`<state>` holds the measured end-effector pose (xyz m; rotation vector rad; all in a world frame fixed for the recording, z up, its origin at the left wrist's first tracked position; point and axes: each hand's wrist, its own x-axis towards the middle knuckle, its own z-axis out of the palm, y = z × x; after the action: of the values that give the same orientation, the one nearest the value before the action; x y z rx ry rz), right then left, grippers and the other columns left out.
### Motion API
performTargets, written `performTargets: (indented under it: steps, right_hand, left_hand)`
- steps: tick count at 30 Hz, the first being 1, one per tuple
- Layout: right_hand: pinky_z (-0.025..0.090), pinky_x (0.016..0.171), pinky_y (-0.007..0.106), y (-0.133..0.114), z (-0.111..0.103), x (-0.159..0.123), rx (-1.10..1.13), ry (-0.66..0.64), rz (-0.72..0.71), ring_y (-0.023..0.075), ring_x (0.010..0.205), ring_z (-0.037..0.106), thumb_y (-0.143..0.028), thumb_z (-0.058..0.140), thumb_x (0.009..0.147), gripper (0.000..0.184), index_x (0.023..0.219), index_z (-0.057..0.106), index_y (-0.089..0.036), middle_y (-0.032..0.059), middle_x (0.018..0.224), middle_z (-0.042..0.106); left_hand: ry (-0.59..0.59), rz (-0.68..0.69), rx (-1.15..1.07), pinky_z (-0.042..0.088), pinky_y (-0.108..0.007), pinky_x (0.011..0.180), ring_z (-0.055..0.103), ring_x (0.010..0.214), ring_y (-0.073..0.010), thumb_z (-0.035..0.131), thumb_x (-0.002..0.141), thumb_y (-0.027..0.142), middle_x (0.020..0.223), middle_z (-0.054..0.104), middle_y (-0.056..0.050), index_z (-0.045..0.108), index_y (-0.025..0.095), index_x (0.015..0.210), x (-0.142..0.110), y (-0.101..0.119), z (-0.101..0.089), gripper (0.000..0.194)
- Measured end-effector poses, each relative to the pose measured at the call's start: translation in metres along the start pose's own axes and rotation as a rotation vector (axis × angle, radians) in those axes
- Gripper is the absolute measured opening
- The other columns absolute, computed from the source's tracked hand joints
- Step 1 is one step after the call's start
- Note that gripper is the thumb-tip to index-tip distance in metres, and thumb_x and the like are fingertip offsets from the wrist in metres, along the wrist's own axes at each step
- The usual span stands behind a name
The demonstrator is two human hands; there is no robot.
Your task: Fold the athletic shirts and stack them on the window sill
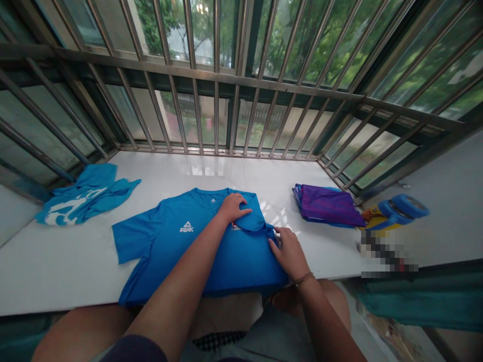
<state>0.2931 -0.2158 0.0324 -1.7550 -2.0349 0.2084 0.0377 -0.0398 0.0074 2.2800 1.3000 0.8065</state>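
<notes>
A blue short-sleeved T-shirt [177, 241] with a white PEAK logo lies spread on the white ledge, its collar away from me. Its right side is folded inward over the chest. My left hand [233, 207] rests on that folded part below the collar, thumb stretched out to the side and fingers apart. At the shirt's right edge is my right hand [291, 252], thumb on the cloth and fingers spread beside the sleeve end. The shirt's bottom edge hangs over the front of the ledge.
On the white ledge [264, 171], a crumpled blue shirt [88, 198] lies left, and folded purple and blue clothes [328, 205] lie right. Beside them is a blue and yellow container [394, 211]. Metal window bars [217, 75] rise behind. A pixelated patch hides something at right.
</notes>
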Motion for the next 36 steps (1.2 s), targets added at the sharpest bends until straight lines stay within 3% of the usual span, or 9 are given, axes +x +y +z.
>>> performTargets:
  steps: [6, 11, 14, 18, 21, 24, 27, 31, 36]
  right_hand:
    - [0.049, 0.091, 0.037, -0.010, 0.015, 0.013, -0.062, 0.016, 0.186, 0.0273, 0.099, 0.067, -0.045, 0.064, 0.102, 0.034, 0.121, 0.071, -0.018, 0.0106, 0.105, 0.074]
    - [0.046, 0.087, 0.034, -0.011, 0.022, 0.023, -0.077, 0.015, 0.207, 0.0249, 0.097, 0.067, -0.029, 0.063, 0.100, 0.012, 0.103, 0.072, -0.022, 0.0073, 0.103, 0.074]
    - [0.045, 0.088, 0.034, -0.010, 0.020, 0.022, -0.139, 0.010, 0.146, 0.0247, 0.102, 0.067, -0.018, 0.061, 0.099, 0.013, 0.105, 0.072, -0.022, 0.0074, 0.107, 0.074]
    - [0.043, 0.086, 0.034, -0.011, 0.014, 0.016, -0.279, -0.036, 0.061, 0.0260, 0.103, 0.066, -0.015, 0.063, 0.099, 0.018, 0.113, 0.072, -0.022, 0.0091, 0.111, 0.074]
    - [0.044, 0.085, 0.035, -0.016, 0.009, 0.011, -0.339, -0.060, 0.048, 0.0268, 0.102, 0.065, -0.016, 0.063, 0.100, 0.017, 0.112, 0.073, -0.023, 0.0107, 0.111, 0.074]
    - [0.046, 0.089, 0.038, -0.023, 0.006, 0.009, -0.347, -0.022, 0.024, 0.0300, 0.110, 0.065, -0.016, 0.063, 0.099, 0.030, 0.127, 0.072, -0.023, 0.0135, 0.125, 0.073]
    - [0.047, 0.099, 0.041, -0.033, 0.003, 0.010, -0.311, -0.041, -0.125, 0.0306, 0.121, 0.062, -0.012, 0.062, 0.099, 0.044, 0.140, 0.069, -0.026, 0.0130, 0.137, 0.070]
    - [0.046, 0.100, 0.041, -0.036, 0.000, 0.016, -0.300, -0.119, -0.298, 0.0279, 0.114, 0.062, -0.018, 0.063, 0.103, 0.023, 0.118, 0.077, -0.028, 0.0093, 0.124, 0.075]
    - [0.046, 0.102, 0.041, -0.024, -0.002, 0.014, -0.239, -0.030, -0.443, 0.0257, 0.109, 0.063, -0.019, 0.065, 0.105, 0.018, 0.117, 0.076, -0.025, 0.0082, 0.114, 0.077]
  left_hand:
    - [-0.020, 0.006, -0.036, 0.048, -0.042, 0.108, 0.068, 0.110, -0.0268, 0.078, 0.092, 0.030, 0.111, 0.078, -0.008, 0.076, 0.022, 0.084, 0.001, -0.005, 0.000, 0.011]
    - [0.015, -0.091, -0.094, 0.052, -0.036, 0.092, 0.070, 0.094, -0.0238, 0.062, 0.102, 0.033, 0.095, 0.076, -0.006, 0.072, 0.022, 0.097, 0.002, -0.009, 0.000, 0.016]
    - [0.027, -0.157, -0.137, 0.050, -0.032, 0.077, 0.069, 0.081, -0.0213, 0.053, 0.106, 0.036, 0.085, 0.074, -0.002, 0.069, 0.023, 0.107, 0.001, -0.010, -0.001, 0.020]
    - [0.027, -0.216, -0.174, 0.044, -0.030, 0.066, 0.067, 0.068, -0.0206, 0.054, 0.106, 0.038, 0.071, 0.068, 0.002, 0.068, 0.023, 0.112, -0.001, -0.010, -0.002, 0.021]
    - [0.014, -0.232, -0.193, 0.042, -0.029, 0.063, 0.067, 0.063, -0.0206, 0.059, 0.102, 0.036, 0.064, 0.066, 0.004, 0.069, 0.024, 0.119, -0.002, -0.009, -0.003, 0.023]
    - [-0.004, -0.228, -0.205, 0.044, -0.030, 0.065, 0.068, 0.064, -0.0212, 0.066, 0.098, 0.037, 0.063, 0.067, 0.004, 0.071, 0.024, 0.124, -0.003, -0.007, -0.002, 0.029]
    - [-0.003, -0.224, -0.207, 0.045, -0.030, 0.067, 0.069, 0.066, -0.0213, 0.067, 0.097, 0.037, 0.064, 0.069, 0.003, 0.073, 0.024, 0.122, -0.002, -0.006, -0.003, 0.029]
    - [0.000, -0.223, -0.213, 0.043, -0.029, 0.065, 0.067, 0.064, -0.0206, 0.065, 0.097, 0.035, 0.063, 0.067, 0.003, 0.074, 0.022, 0.120, -0.003, -0.005, -0.005, 0.028]
    - [-0.018, -0.221, -0.225, 0.041, -0.028, 0.062, 0.063, 0.060, -0.0183, 0.065, 0.096, 0.036, 0.060, 0.064, 0.004, 0.076, 0.020, 0.116, -0.002, -0.006, -0.006, 0.027]
